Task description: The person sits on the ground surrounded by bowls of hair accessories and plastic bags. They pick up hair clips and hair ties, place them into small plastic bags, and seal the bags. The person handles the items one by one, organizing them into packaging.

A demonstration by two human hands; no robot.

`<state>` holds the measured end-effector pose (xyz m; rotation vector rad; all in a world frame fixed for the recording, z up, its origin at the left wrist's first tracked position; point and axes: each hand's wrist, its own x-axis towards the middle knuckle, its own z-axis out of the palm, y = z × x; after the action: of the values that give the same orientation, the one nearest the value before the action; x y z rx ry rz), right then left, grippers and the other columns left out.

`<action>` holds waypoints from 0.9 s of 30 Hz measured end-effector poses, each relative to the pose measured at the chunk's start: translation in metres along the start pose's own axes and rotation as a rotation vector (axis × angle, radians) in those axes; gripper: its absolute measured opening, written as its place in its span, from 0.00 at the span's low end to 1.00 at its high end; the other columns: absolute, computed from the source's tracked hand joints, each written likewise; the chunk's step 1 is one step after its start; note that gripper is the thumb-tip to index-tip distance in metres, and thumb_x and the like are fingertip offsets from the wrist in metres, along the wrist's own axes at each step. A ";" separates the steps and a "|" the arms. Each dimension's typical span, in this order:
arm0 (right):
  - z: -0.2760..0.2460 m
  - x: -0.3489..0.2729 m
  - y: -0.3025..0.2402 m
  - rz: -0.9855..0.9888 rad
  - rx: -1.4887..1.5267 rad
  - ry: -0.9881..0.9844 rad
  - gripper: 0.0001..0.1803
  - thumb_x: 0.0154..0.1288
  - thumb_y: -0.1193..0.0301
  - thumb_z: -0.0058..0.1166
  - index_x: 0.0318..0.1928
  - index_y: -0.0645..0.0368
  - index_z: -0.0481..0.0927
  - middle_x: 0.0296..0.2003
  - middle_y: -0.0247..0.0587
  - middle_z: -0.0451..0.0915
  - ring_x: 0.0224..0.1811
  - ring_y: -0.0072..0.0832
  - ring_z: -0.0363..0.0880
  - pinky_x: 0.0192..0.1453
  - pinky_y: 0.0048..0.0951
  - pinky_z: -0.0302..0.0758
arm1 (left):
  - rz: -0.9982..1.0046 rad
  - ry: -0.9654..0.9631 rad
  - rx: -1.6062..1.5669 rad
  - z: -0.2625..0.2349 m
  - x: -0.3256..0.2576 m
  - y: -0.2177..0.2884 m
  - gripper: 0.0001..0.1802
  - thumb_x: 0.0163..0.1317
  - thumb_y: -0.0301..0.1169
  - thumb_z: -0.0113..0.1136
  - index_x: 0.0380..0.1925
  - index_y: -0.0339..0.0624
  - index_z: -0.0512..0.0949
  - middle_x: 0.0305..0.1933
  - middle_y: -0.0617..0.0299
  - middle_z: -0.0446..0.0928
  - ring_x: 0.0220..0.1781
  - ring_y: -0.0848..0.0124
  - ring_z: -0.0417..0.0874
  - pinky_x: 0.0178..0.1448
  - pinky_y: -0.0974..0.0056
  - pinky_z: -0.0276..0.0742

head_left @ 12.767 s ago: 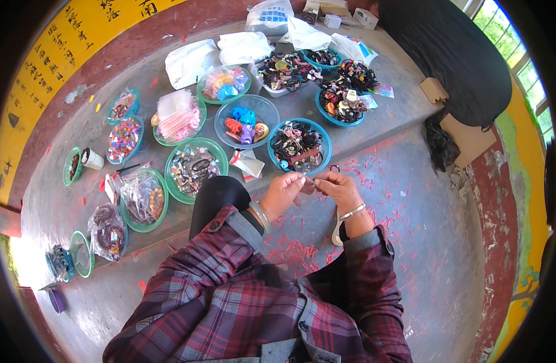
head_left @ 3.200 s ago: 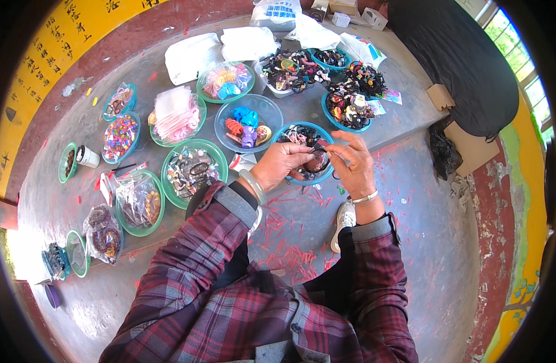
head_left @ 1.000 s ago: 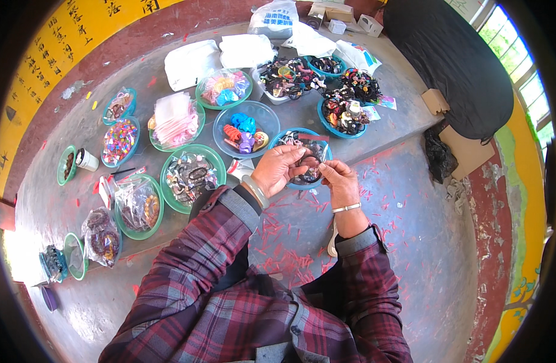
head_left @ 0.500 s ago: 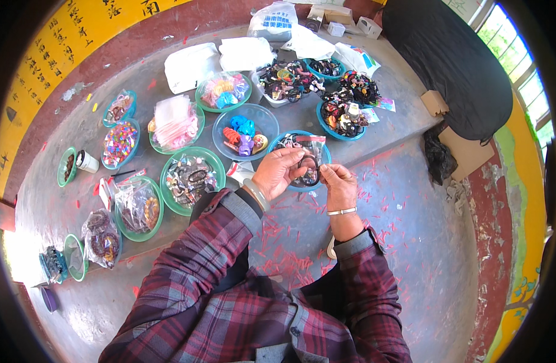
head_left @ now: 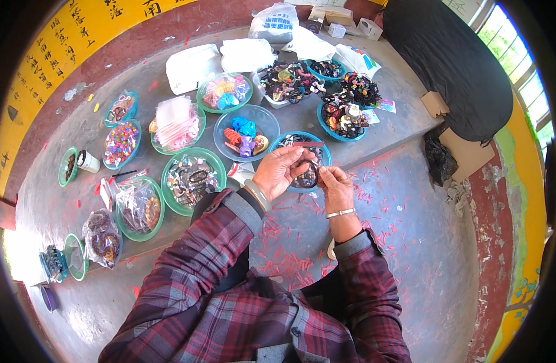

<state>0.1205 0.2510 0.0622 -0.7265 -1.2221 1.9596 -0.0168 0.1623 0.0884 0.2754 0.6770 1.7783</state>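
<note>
Both my hands meet over a blue bowl [head_left: 327,158] of dark hair ties. My left hand [head_left: 275,174] is closed, thumb and fingers pinching a black hair tie [head_left: 316,176]. On the other side of this loop, my right hand [head_left: 337,189] is closed too, its thumb and forefinger pinching the edge. Just beyond the fingertips shows a clear bag with a red strip [head_left: 307,144]; whether the left fingers also grip it, I cannot tell. My hands partly hide the bowl's contents.
Left of the hands stand a clear bowl [head_left: 221,143] of colourful hair clips, a green bowl [head_left: 220,189] of dark hair ties and a green bowl [head_left: 160,219] of bagged ones. Farther back are a blue bowl [head_left: 343,137] of hair ties and white bags [head_left: 193,66]. Red scraps [head_left: 293,263] litter the floor.
The clear bag with the red strip has tipped and dropped slightly, so less of it shows. My hands stay nearly in place, still pinching the black hair tie.
</note>
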 end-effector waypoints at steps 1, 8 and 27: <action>0.000 0.000 0.001 0.005 0.003 0.009 0.04 0.57 0.73 0.55 0.28 0.61 0.77 0.22 0.30 0.76 0.22 0.15 0.68 0.28 0.16 0.66 | 0.001 -0.001 0.000 0.000 0.000 0.000 0.10 0.61 0.28 0.48 0.39 0.33 0.73 0.39 0.55 0.76 0.41 0.71 0.78 0.42 0.73 0.78; -0.005 0.002 0.002 0.016 -0.046 0.030 0.05 0.57 0.72 0.55 0.29 0.60 0.77 0.22 0.29 0.76 0.23 0.15 0.70 0.27 0.15 0.65 | 0.015 -0.018 0.014 -0.004 0.003 -0.003 0.10 0.62 0.28 0.48 0.38 0.31 0.72 0.39 0.54 0.75 0.41 0.70 0.77 0.44 0.71 0.78; 0.003 -0.002 -0.016 0.051 0.061 -0.026 0.09 0.53 0.78 0.56 0.37 0.65 0.79 0.32 0.42 0.80 0.34 0.25 0.78 0.41 0.21 0.73 | -0.082 -0.117 0.249 0.003 0.000 -0.014 0.12 0.62 0.29 0.47 0.42 0.33 0.72 0.42 0.57 0.75 0.43 0.71 0.78 0.45 0.71 0.77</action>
<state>0.1240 0.2528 0.0784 -0.7100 -1.1641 2.0446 -0.0038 0.1655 0.0826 0.5098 0.8146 1.5865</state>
